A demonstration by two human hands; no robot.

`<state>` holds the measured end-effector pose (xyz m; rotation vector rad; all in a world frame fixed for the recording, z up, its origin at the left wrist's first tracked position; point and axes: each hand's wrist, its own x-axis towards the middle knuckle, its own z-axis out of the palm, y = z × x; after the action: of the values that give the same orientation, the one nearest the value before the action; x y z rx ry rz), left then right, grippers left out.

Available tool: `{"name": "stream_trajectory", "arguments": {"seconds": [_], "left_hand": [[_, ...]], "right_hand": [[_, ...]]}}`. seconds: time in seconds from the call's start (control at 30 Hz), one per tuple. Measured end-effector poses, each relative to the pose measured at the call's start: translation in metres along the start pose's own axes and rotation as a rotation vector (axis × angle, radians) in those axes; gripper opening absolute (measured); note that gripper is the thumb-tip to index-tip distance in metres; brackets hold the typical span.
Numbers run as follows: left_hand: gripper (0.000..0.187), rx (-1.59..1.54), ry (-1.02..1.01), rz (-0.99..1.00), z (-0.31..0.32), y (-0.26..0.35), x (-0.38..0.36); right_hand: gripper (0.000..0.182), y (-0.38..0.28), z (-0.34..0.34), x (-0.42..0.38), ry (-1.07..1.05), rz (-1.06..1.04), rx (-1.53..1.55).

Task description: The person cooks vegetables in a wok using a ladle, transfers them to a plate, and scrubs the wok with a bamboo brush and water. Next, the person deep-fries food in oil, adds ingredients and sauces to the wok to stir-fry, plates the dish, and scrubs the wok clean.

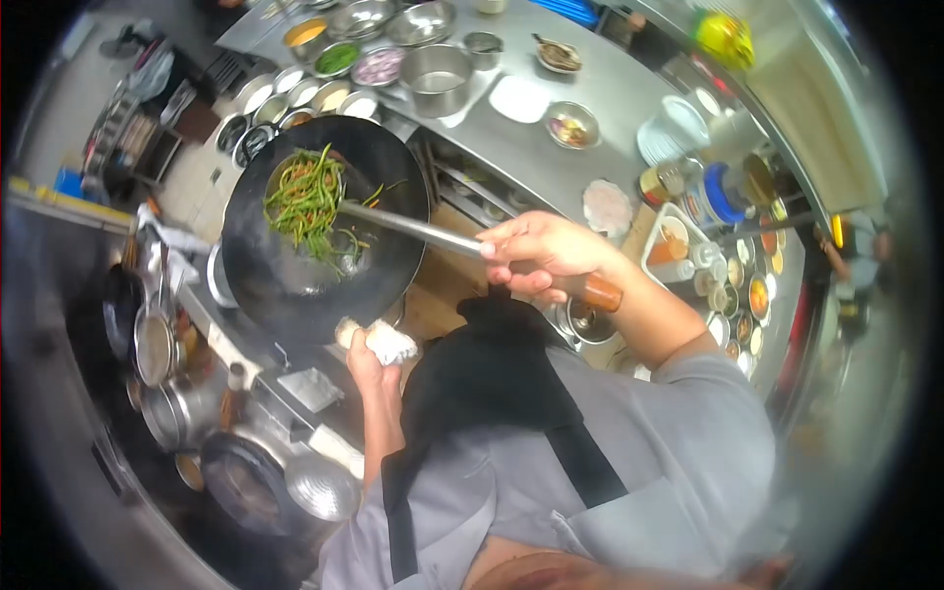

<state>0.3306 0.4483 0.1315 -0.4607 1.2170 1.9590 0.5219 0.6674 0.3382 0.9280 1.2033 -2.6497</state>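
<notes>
A large black wok (388, 251) is tilted in front of me. Green beans (305, 197) with bits of brown and orange lie in the ladle's bowl and on the wok's upper left side. My right hand (546, 258) is closed around a long metal ladle (423, 231) with a wooden handle end, its bowl mostly hidden by the beans. At the wok's near rim, my left hand (366, 362) is closed on a folded white cloth (391, 344). The cloth touches the rim; whether a wok handle is under it is hidden.
Steel pots (436, 81) and bowls of chopped ingredients stand on the counter (492, 138) beyond the wok. A white plate (519, 99) is there too. Pans and a perforated strainer (323, 486) crowd the left. Bottles in a white basket (654, 261) stand on the right.
</notes>
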Motion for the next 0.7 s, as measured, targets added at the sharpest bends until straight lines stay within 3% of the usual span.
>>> {"name": "stream_trajectory", "arguments": {"seconds": [0.1,0.2,0.33,0.5,0.6,0.7], "left_hand": [[0.011,-0.012,-0.102,-0.016,0.005,0.0,0.032],[0.01,0.041,-0.111,-0.015,0.021,0.009,0.053],[0.007,0.079,-0.102,-0.043,0.052,0.008,0.058],[0.009,0.118,-0.097,-0.025,0.06,-0.001,0.061],[0.01,0.105,-0.031,-0.012,0.087,-0.012,0.038],[0.01,0.12,0.004,-0.006,0.079,-0.009,0.038]], "right_hand": [[0.015,0.001,0.004,-0.017,0.08,-0.13,0.021],[0.033,-0.023,-0.008,-0.034,0.13,-0.24,0.069],[0.037,-0.053,-0.036,-0.069,0.28,-0.331,0.151],[0.034,-0.056,-0.092,-0.073,0.389,-0.438,0.138],[0.024,-0.066,-0.179,-0.053,0.417,-0.359,0.11],[0.017,-0.037,-0.208,-0.008,0.541,-0.356,0.086]]}}
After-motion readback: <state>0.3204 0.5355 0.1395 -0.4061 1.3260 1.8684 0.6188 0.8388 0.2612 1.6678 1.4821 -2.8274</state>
